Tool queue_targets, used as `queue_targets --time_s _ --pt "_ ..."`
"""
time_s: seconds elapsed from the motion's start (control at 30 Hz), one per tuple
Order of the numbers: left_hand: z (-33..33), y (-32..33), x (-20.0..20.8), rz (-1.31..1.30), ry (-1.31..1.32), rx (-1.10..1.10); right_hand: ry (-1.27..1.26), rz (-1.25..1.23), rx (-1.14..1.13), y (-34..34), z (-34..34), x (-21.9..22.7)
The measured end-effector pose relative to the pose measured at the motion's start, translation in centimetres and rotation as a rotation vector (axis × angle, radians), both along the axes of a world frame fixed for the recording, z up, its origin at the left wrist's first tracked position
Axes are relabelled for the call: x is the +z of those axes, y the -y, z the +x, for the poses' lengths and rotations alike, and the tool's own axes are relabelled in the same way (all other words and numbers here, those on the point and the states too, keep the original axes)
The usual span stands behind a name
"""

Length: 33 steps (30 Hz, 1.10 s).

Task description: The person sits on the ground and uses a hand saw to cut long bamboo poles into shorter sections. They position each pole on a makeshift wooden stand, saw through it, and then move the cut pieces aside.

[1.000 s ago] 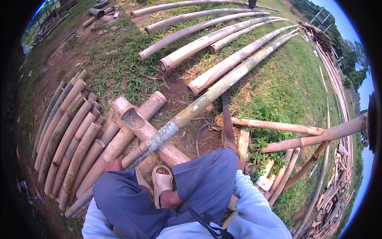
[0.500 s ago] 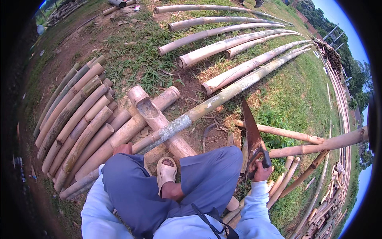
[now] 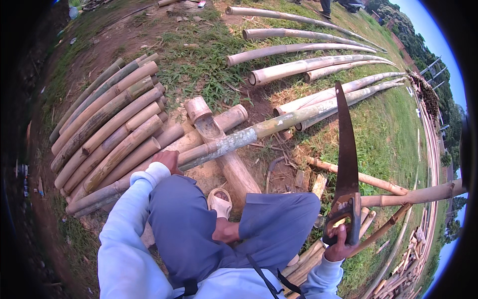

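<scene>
My left hand (image 3: 168, 160) is closed round the near end of a long bamboo pole (image 3: 284, 123), mottled green and grey. That pole rests across a thick notched bamboo piece (image 3: 234, 172), beside its cut-out hollow, and runs off to the far right. With my right hand (image 3: 340, 246) I grip the handle of a handsaw (image 3: 347, 154), off to the right of my knee. Its dark, rust-brown blade points up and away, apart from the pole near my left hand. My sandalled foot (image 3: 219, 202) is on the ground next to the notched piece.
A stack of cut bamboo lengths (image 3: 114, 114) lies at left. Several long poles (image 3: 294, 67) stretch across the grass ahead. A bamboo trestle (image 3: 398, 197) stands close on the right, with cut pieces (image 3: 406, 264) piled beyond. At the far top, a person's leg (image 3: 325, 7) shows.
The saw has swung outward to the right, its blade now more upright. My left hand shows more fully, still at the pole's end. The whole view has shifted slightly.
</scene>
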<state>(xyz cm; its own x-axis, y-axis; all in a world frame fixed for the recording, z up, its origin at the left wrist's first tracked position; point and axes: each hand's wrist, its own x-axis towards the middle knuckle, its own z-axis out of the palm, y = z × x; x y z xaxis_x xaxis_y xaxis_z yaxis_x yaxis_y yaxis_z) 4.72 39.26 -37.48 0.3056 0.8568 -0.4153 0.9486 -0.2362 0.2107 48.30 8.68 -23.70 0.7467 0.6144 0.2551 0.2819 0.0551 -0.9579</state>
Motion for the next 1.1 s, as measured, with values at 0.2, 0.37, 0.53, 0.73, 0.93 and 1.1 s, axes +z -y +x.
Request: queue_targets --time_s 0.2,0.37,0.53,0.73,0.93,1.1 --pt "-3.3 0.6 -1.4 0.019 -0.051 0.026 -0.189 -0.238 0.342 -2.7 -5.9 1.0" --pt "-5.4 2.8 -3.4 0.023 -0.056 0.028 -0.227 -0.358 0.576 -4.4 -9.7 -2.0" --pt "-5.7 3.0 -3.7 -0.027 -0.124 0.087 -0.087 -0.344 0.710 -7.1 -13.3 -5.4" --pt "-4.3 3.1 -1.3 0.031 0.003 0.051 0.023 -0.273 0.653 -7.1 -15.8 -8.2" --pt "-4.1 3.1 -1.1 0.020 -0.019 0.044 0.064 -0.250 0.646 -6.9 -16.7 -8.9" --pt "-4.2 3.2 -0.8 0.025 -0.003 0.038 0.111 -0.267 0.753 -5.9 -16.2 -9.3"
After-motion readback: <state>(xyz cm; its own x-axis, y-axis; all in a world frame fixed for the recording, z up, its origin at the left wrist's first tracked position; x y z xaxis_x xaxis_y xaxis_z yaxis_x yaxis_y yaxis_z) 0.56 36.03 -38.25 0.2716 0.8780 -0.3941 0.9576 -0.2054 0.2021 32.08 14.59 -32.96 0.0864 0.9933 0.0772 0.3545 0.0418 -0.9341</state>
